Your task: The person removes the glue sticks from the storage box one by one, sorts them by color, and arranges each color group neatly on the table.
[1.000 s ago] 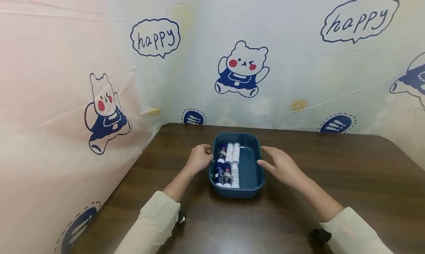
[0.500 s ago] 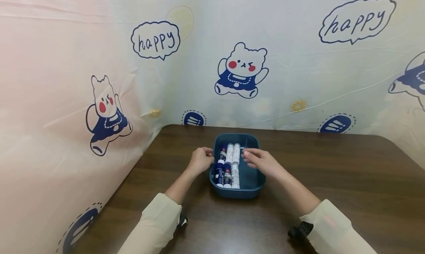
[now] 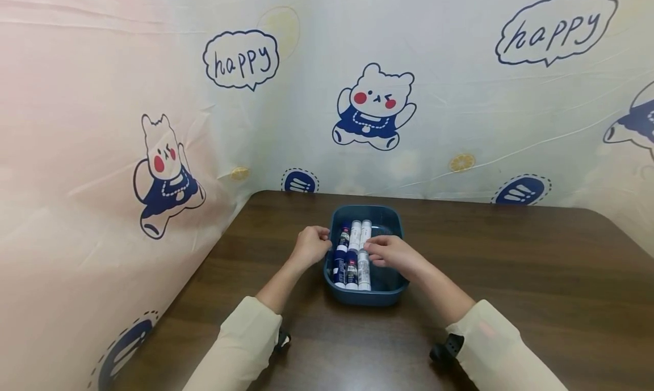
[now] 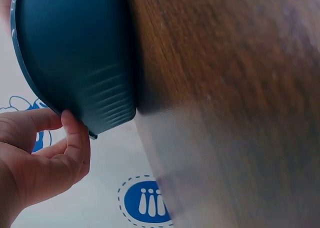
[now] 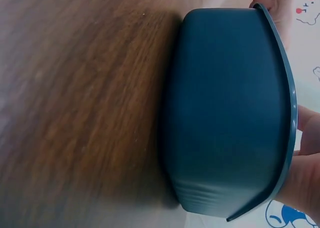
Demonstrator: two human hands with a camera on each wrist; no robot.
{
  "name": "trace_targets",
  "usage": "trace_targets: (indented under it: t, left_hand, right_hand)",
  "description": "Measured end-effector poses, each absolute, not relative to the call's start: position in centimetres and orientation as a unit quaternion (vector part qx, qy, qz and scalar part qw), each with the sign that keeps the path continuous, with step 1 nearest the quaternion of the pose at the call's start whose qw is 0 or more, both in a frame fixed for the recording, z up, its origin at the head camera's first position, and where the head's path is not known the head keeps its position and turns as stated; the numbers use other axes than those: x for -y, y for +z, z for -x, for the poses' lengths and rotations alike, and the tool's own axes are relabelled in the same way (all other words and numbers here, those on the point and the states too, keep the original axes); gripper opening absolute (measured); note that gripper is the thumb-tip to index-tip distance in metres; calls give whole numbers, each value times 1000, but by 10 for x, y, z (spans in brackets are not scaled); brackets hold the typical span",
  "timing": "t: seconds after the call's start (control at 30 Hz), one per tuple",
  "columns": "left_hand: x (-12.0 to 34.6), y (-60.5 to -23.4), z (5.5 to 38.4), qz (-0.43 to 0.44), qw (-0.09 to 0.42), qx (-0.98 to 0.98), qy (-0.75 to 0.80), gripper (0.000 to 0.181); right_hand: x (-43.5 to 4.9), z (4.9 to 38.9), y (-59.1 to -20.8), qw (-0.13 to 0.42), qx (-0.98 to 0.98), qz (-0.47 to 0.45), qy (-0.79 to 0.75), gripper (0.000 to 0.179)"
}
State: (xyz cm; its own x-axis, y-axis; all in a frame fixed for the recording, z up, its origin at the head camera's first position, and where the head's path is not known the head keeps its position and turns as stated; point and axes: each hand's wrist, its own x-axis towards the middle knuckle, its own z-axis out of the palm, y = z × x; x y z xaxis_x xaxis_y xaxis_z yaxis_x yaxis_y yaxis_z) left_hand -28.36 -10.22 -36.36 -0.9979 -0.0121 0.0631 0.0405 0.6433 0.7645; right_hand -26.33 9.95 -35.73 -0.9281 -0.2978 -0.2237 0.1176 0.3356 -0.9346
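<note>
A dark teal plastic bin (image 3: 367, 298) stands on the table. Its left half holds several blue and white capped tubes (image 3: 363, 272) that look like glue sticks, lying in two rows. My left hand (image 3: 309, 247) pinches the bin's left rim; in the left wrist view, thumb and finger of that left hand (image 4: 60, 155) meet at the rim. Over the inside of the bin is my right hand (image 3: 395, 256), its fingers bent slightly, fingertips by the white tubes' ends. Whether they touch a tube cannot be told; the right wrist view hides them behind the bin's wall (image 5: 227, 102).
A dark brown wooden table (image 3: 511, 277) lies under the bin. Pale cloth (image 3: 439, 118) printed with cartoon figures hangs behind and to the left. Black bands (image 3: 447, 348) sit on the wrists by the cream sleeves.
My right hand has moved left from beside the bin's right rim to over the white tubes. The left hand stays at the left rim, and the tubes look unmoved.
</note>
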Motion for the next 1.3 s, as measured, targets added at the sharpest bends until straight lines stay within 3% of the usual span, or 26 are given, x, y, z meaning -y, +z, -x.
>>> trace_targets:
  t: [0.6,1.3]
  left_hand:
    - [98,-362,282,-1,27,903,-430,30]
    - [101,-361,283,-5,22,903,-429,30]
  right_hand:
    - [-85,263,-369,164,-856,32,-489,36]
    - [-79,262,-376,183,-892,78,-406,53]
